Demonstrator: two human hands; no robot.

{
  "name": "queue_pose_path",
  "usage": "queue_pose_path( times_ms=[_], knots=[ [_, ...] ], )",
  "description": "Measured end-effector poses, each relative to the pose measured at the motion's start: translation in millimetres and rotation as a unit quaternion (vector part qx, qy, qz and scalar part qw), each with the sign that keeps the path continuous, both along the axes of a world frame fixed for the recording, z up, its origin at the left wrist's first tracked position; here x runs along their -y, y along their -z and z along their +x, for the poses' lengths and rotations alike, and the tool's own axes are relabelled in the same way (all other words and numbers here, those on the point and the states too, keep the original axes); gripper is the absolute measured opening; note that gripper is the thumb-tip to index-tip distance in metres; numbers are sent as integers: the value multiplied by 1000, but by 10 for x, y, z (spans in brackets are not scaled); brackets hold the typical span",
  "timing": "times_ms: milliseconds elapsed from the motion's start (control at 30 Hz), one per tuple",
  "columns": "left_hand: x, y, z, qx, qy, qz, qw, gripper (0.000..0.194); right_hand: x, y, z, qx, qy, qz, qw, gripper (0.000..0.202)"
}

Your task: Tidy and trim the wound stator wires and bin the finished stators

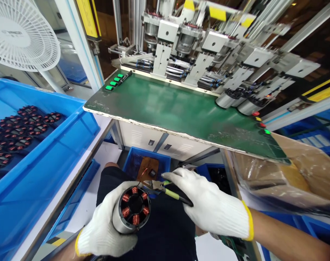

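Wrapped round a motor stator [135,207] is my left hand [105,221], in a white knitted glove with a yellow cuff. The stator has a silver metal housing and copper windings that face up towards me. My right hand [205,199], gloved the same way, grips a pair of pliers [171,193] with yellow-green and black handles. The jaws of the pliers point left, close to the upper right rim of the stator. A thin dark wire end seems to stick up from that rim near the jaws. Whether the jaws touch it I cannot tell.
A green worktop [165,105] lies ahead, below a machine [186,40] with several clamping stations. Two silver housings [226,99] rest at its right. On the left, a blue bin [58,141] holds several wound cores [18,127]. A blue crate [165,159] sits below, and a plastic-lined carton [262,174] stands right.
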State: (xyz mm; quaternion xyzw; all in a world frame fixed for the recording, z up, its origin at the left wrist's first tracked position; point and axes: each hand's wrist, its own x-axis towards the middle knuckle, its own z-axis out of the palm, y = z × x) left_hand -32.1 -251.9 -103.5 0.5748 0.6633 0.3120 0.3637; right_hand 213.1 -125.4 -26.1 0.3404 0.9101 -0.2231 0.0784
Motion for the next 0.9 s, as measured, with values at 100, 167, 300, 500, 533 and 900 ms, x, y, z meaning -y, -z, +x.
queue_pose_path(
  times_ms=[100,167,300,500,533,900],
  knots=[
    [-35,-36,5,27,36,-1,999,85,12,-21,-39,13,-6,6,1000,79],
    [-48,-78,9,40,42,-7,998,84,11,-38,-56,16,-7,10,1000,79],
    [-59,-169,18,47,54,-40,997,82,31,-67,-89,18,-17,17,1000,77],
    [-72,-150,43,50,48,-53,996,82,13,-22,-123,54,-41,25,997,51],
    [-71,-139,45,50,49,-56,996,82,-14,5,-117,68,-40,45,996,51],
    [-137,-94,-34,135,77,69,985,61,-723,-383,-100,27,23,347,937,47]
  ],
)
